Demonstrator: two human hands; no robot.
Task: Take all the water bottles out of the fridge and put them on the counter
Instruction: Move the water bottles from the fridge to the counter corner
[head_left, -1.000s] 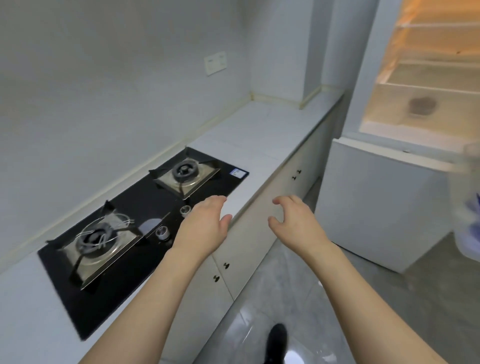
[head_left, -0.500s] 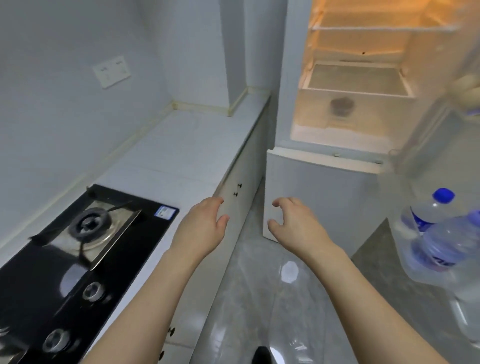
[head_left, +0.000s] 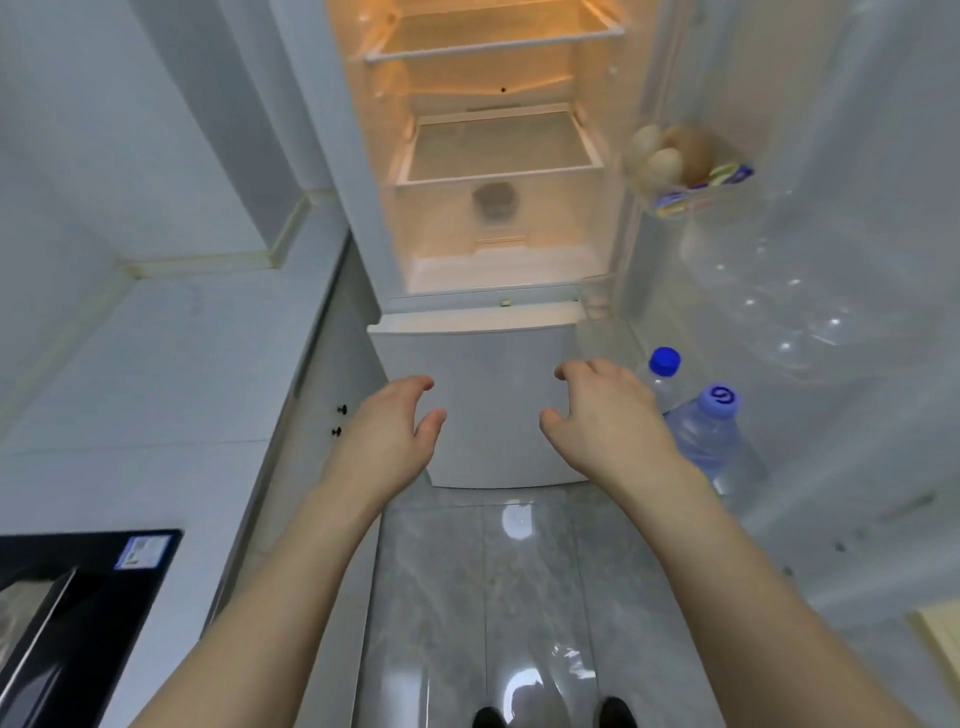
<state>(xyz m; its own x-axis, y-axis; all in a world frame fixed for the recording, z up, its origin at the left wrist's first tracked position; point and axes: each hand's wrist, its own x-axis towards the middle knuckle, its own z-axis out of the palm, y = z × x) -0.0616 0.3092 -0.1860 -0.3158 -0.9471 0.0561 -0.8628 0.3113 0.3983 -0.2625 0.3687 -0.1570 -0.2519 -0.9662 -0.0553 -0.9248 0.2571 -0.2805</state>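
The fridge (head_left: 483, 218) stands open straight ahead, its lit shelves bare. Two clear water bottles stand in the lower rack of the open door on the right: one with a blue cap (head_left: 662, 376), partly behind my right hand, and a nearer one with a pale blue cap (head_left: 711, 436). My left hand (head_left: 387, 441) and my right hand (head_left: 608, 421) hover in front of the closed lower fridge door, fingers spread and curled, holding nothing. The white counter (head_left: 171, 374) runs along the left.
Eggs (head_left: 662, 156) sit in an upper door rack above a clear door shelf (head_left: 779, 301). A black gas hob (head_left: 78, 597) lies at the counter's near left end. Cabinet doors with small black knobs (head_left: 338, 420) face the grey tiled floor (head_left: 493, 597).
My view has swung right from the hob and counter to face the open fridge. The door bottles have come fully into view. Both hands stay raised and empty.
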